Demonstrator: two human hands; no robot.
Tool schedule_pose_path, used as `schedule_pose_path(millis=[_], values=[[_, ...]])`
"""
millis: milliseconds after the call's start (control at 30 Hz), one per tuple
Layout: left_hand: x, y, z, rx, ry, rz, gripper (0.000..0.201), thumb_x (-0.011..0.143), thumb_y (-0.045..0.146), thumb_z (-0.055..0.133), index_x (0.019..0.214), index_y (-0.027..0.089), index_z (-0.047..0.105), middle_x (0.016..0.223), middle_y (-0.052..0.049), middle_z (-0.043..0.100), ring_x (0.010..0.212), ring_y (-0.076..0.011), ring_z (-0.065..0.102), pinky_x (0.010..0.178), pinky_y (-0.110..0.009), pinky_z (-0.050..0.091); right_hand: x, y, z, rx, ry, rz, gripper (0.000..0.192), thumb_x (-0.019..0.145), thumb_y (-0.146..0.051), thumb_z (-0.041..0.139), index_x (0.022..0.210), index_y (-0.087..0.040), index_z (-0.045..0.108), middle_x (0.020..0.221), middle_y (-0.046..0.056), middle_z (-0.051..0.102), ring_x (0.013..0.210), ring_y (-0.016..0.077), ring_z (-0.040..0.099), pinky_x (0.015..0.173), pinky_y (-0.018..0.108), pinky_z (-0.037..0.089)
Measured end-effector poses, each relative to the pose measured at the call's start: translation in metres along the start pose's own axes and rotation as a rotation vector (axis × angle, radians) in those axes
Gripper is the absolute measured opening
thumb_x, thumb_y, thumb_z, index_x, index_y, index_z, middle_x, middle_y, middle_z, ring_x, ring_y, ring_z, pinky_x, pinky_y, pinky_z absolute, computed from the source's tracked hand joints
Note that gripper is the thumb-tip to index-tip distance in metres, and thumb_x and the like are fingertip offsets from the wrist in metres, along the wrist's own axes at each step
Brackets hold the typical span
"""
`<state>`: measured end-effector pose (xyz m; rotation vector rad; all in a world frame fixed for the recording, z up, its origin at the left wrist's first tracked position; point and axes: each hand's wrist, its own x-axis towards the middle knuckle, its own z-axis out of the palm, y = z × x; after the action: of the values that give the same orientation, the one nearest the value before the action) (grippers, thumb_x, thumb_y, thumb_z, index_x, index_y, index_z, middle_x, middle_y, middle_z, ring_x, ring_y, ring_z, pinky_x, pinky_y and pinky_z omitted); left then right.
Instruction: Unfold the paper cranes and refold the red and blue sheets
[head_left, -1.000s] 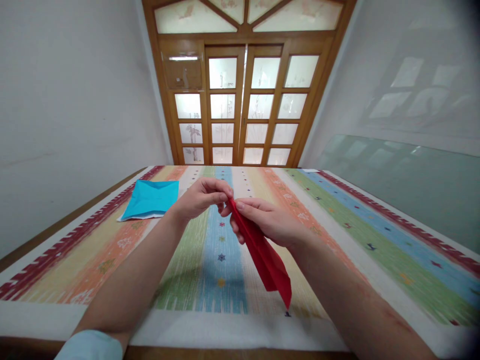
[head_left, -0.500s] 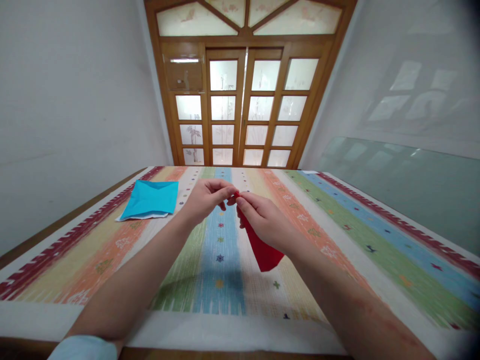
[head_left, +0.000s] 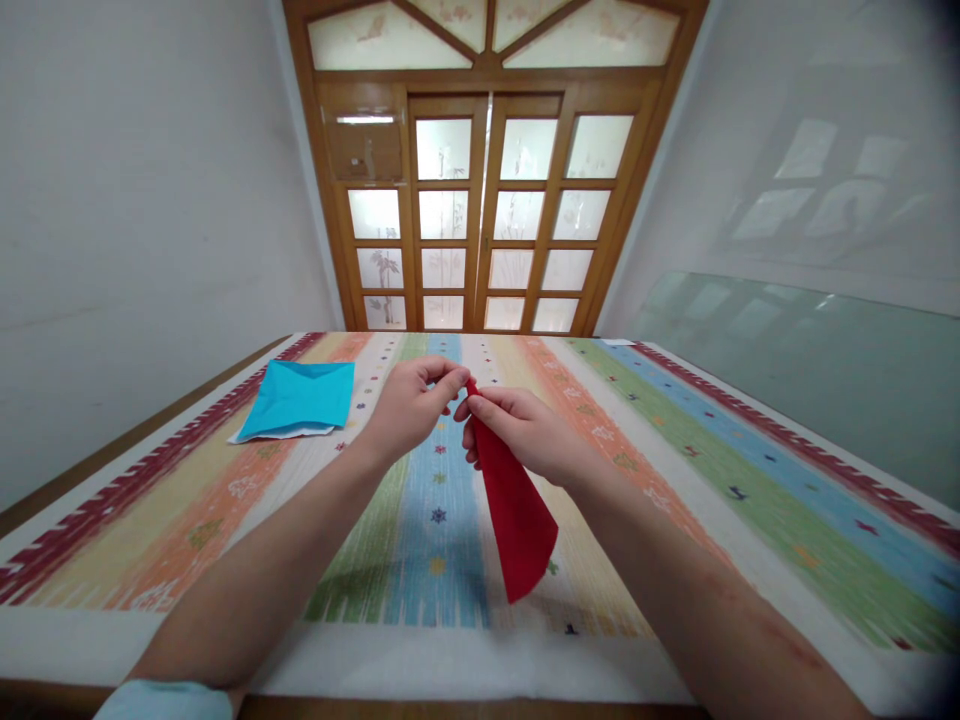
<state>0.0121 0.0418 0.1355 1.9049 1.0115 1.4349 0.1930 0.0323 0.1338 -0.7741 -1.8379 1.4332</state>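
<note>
A piece of red paper (head_left: 516, 515), folded into a long wedge, hangs above the table with its wide end down toward me. My left hand (head_left: 420, 400) pinches the narrow tip between thumb and finger. Just below that tip, my right hand (head_left: 521, 425) grips the paper with its thumb on top and fingers curled underneath. Part of the upper wedge is hidden behind the right thumb.
A blue sheet of paper (head_left: 309, 395) lies over white paper at the left of the striped tablecloth (head_left: 360, 560). Beyond the table stand wooden doors with glass panes (head_left: 480, 200). A pale glass panel (head_left: 787, 370) leans along the right wall.
The red wedge has swung so its wide end points lower and more toward me, and more of it shows. Its tip now sticks out further between my hands.
</note>
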Motion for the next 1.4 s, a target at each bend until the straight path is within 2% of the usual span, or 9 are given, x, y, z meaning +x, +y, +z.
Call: schedule_pose_path(millis=[133,333,467,600,700,867,967,1133,1400], values=[[0.002,0.0,0.002,-0.086,-0.017,-0.087,0.039,0.092,0.05,0.061,0.084,0.014,0.073,0.071,-0.004,0.067,0.063,-0.0135,0.06,0.05,-0.02,0.049,0.0,0.001,0.0,-0.041,0.057,-0.018,0.03,0.098,-0.046,0.053,0.087,-0.019,0.061,0.071,0.002,0.069,0.061,0.0154,0.067,0.06,0.029,0.054],[-0.001,0.004,0.002,0.034,-0.076,-0.049,0.033,0.089,0.044,0.066,0.074,0.015,0.071,0.065,-0.002,0.065,0.058,-0.0118,0.057,0.052,-0.021,0.046,0.001,0.0,0.004,-0.101,0.111,-0.051,0.033,0.099,-0.046,0.054,0.084,-0.018,0.063,0.071,0.003,0.068,0.063,0.0158,0.068,0.062,0.03,0.056],[-0.001,0.006,0.001,0.05,-0.034,-0.058,0.032,0.088,0.043,0.066,0.073,0.015,0.069,0.065,-0.002,0.064,0.056,-0.0116,0.055,0.051,-0.022,0.045,0.002,0.0,0.004,-0.084,0.082,-0.011,0.029,0.096,-0.042,0.059,0.082,-0.018,0.064,0.074,0.004,0.07,0.069,0.0176,0.07,0.065,0.032,0.058],[0.002,0.005,-0.002,-0.016,0.031,-0.106,0.031,0.085,0.045,0.069,0.073,0.016,0.07,0.062,0.0,0.062,0.052,-0.0103,0.052,0.048,-0.021,0.043,0.0,-0.002,0.0,-0.102,0.018,0.096,0.029,0.095,-0.043,0.062,0.079,-0.018,0.066,0.079,0.006,0.075,0.068,0.018,0.071,0.061,0.029,0.055],[0.004,0.003,-0.001,-0.081,0.055,-0.132,0.033,0.083,0.047,0.071,0.072,0.016,0.071,0.059,0.0,0.061,0.05,-0.0095,0.051,0.046,-0.021,0.041,0.0,-0.002,-0.004,-0.068,-0.003,0.119,0.029,0.092,-0.046,0.065,0.078,-0.02,0.067,0.079,0.005,0.076,0.067,0.0186,0.071,0.061,0.03,0.055],[0.005,0.0,0.001,-0.088,-0.056,-0.228,0.031,0.079,0.046,0.074,0.076,0.015,0.073,0.063,0.0,0.064,0.049,-0.0087,0.05,0.045,-0.021,0.041,0.001,0.003,-0.011,-0.087,0.006,0.11,0.029,0.091,-0.045,0.066,0.08,-0.019,0.07,0.081,0.006,0.077,0.071,0.0186,0.071,0.065,0.031,0.055],[0.004,0.0,0.0,0.006,-0.092,-0.199,0.031,0.08,0.045,0.073,0.072,0.015,0.072,0.059,0.0,0.062,0.049,-0.0091,0.049,0.045,-0.021,0.037,0.003,0.007,-0.011,-0.096,0.023,0.093,0.031,0.089,-0.048,0.068,0.081,-0.018,0.071,0.083,0.007,0.077,0.074,0.019,0.072,0.067,0.03,0.054],[0.003,0.0,-0.001,0.087,-0.062,-0.097,0.031,0.085,0.042,0.069,0.069,0.016,0.069,0.06,0.001,0.06,0.051,-0.0092,0.048,0.047,-0.022,0.036,0.005,0.008,-0.011,-0.06,0.027,0.116,0.031,0.084,-0.049,0.074,0.078,-0.019,0.073,0.083,0.007,0.078,0.075,0.0199,0.072,0.067,0.031,0.054],[0.003,-0.003,0.001,0.019,0.084,-0.068,0.029,0.084,0.043,0.072,0.072,0.016,0.072,0.061,0.001,0.06,0.052,-0.0088,0.045,0.048,-0.022,0.035,0.006,0.009,-0.023,-0.167,-0.002,0.216,0.03,0.084,-0.047,0.075,0.08,-0.018,0.077,0.079,0.008,0.078,0.063,0.0172,0.068,0.053,0.025,0.049]])
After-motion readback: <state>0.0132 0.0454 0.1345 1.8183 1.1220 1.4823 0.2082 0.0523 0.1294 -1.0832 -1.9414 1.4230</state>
